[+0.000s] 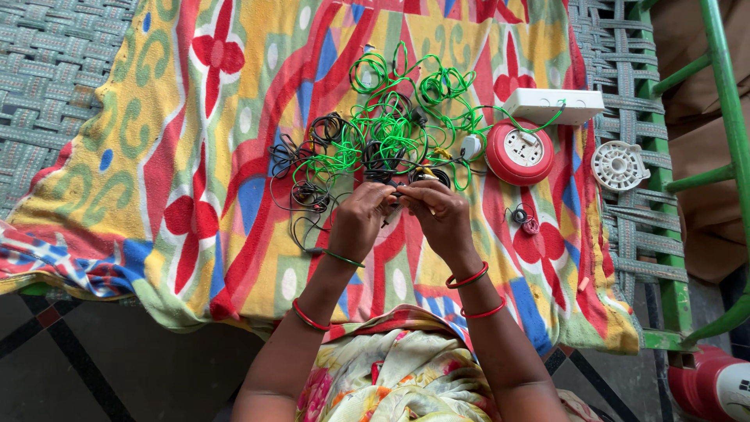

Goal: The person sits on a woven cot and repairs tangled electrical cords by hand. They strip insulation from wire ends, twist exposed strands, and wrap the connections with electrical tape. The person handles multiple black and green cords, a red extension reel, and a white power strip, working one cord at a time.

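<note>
Spread across most of the frame: a bright blanket (195, 156). At upper centre, a tangle of green wire (391, 117) and black cords (312, 168). Right of it, a white box (555, 104), red socket (519, 152). At centre, left hand (361, 220) and right hand (439, 215) pinched together on something small, hidden by fingers; its axis unreadable.

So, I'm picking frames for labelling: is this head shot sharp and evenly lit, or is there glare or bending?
Head view: soft, even light, no glare; the green wire tangle and both hands, left hand and right hand, are sharp; the green frame bows at the right edge.
</note>
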